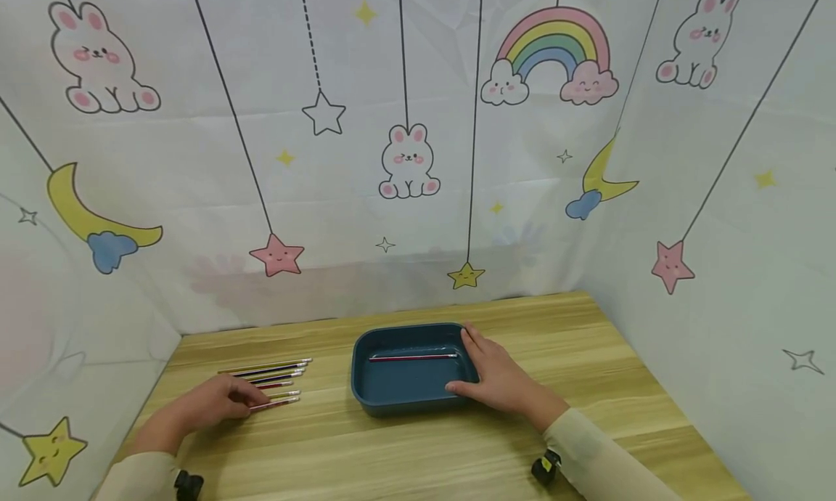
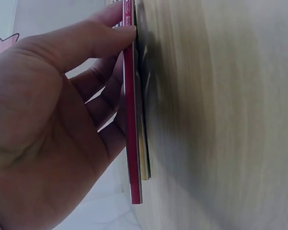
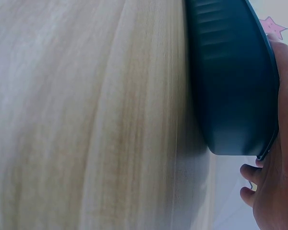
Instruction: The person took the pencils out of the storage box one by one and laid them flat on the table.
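Note:
My left hand [image 1: 212, 403] pinches a red pencil [image 2: 131, 120] between thumb and fingers, low over the table at the left. Just beyond it, several more pencils [image 1: 268, 375] lie side by side, their white-tipped ends pointing right. Midway across the table stands a dark blue plastic box [image 1: 418, 406], with one red pencil [image 1: 413, 357] lying inside near its far wall. My right hand [image 1: 499, 374] holds the box by its right end, thumb over the rim and fingers at the far right corner. In the right wrist view the box's outer wall [image 3: 233, 86] shows beside that hand.
The wood-grain table [image 1: 392, 457] runs back to a white cloth [image 1: 339, 196] printed with rabbits, stars and moons, which also hangs at both sides. A small black device [image 1: 546, 467] sits at the right wrist, another [image 1: 189, 484] at the left.

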`<state>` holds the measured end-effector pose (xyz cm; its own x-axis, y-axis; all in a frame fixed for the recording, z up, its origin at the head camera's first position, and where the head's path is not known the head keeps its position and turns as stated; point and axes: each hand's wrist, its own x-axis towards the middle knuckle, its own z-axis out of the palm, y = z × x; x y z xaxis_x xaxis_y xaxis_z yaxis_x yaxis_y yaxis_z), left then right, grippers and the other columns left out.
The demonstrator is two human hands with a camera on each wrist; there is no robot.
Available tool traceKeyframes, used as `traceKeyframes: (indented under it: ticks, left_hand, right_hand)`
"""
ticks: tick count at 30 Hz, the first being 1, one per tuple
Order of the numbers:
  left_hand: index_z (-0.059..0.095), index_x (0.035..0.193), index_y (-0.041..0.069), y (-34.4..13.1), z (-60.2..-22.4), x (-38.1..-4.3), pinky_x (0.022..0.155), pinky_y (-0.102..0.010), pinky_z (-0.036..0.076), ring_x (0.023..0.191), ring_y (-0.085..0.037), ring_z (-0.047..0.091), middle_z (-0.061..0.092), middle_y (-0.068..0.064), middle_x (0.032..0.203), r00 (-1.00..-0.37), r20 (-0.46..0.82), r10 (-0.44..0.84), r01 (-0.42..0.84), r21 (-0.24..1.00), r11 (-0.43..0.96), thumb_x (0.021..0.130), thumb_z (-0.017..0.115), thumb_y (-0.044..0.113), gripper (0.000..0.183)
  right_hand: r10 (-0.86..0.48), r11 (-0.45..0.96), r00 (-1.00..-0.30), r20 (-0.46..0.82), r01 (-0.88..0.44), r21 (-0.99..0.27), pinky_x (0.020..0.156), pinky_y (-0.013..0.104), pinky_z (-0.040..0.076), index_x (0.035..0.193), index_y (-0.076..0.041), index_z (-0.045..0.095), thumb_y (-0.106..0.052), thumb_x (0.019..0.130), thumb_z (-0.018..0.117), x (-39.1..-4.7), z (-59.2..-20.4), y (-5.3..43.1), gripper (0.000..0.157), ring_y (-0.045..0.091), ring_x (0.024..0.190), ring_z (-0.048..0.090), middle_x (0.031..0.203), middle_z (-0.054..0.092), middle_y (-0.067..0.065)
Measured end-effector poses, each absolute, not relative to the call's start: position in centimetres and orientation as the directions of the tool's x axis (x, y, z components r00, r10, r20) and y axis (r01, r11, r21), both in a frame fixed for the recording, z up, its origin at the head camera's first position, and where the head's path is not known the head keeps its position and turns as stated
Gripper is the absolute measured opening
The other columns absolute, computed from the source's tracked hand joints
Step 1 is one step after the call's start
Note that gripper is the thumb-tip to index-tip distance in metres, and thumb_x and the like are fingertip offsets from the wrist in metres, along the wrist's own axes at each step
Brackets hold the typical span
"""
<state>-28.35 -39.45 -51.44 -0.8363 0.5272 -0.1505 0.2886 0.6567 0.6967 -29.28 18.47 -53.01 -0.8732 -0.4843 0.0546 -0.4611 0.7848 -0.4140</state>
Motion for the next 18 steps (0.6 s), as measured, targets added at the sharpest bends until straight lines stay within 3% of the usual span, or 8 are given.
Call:
traceKeyframes:
  ticks: [7,10,18]
  left_hand:
    - [0.085,0.115,0.005,-39.77,-51.77,-28.42,0.083,-0.026,0.056,0.104,-0.005,0.069,0.080,-0.010,0.117,-0.835,-0.121,0.537,0.320,0.686,0.653,0.096,0.080,-0.001,0.020]
    - [0.086,0.112,0.007,-39.78,-52.00,-28.46,0.083,-0.028,0.057,0.103,-0.003,0.068,0.079,-0.007,0.115,-0.841,-0.094,0.532,0.346,0.663,0.664,0.096,0.080,-0.002,0.020]
    - [0.088,0.105,0.014,-39.54,-52.34,-28.29,0.083,-0.033,0.059,0.099,-0.013,0.072,0.079,0.001,0.108,-0.874,-0.012,0.485,0.399,0.551,0.733,0.092,0.084,-0.002,0.021]
  right_hand:
    - [-0.485,0.788,-0.873,0.056,-0.464,-0.406,0.130,0.064,0.024,0.176,-0.005,0.014,-0.079,0.101,0.059,-29.25,-53.01,18.46,0.115,0.041,0.167,0.023,0.185,0.007,0.013]
    - [-0.487,0.787,-0.872,0.056,-0.465,-0.405,0.130,0.064,0.024,0.176,-0.005,0.014,-0.079,0.101,0.059,-29.22,-52.93,18.43,0.115,0.041,0.167,0.023,0.185,0.007,0.013]
    - [-0.489,0.784,-0.870,0.061,-0.469,-0.407,0.130,0.065,0.025,0.176,-0.003,0.016,-0.077,0.101,0.061,-29.17,-52.88,18.39,0.114,0.042,0.166,0.024,0.185,0.009,0.015]
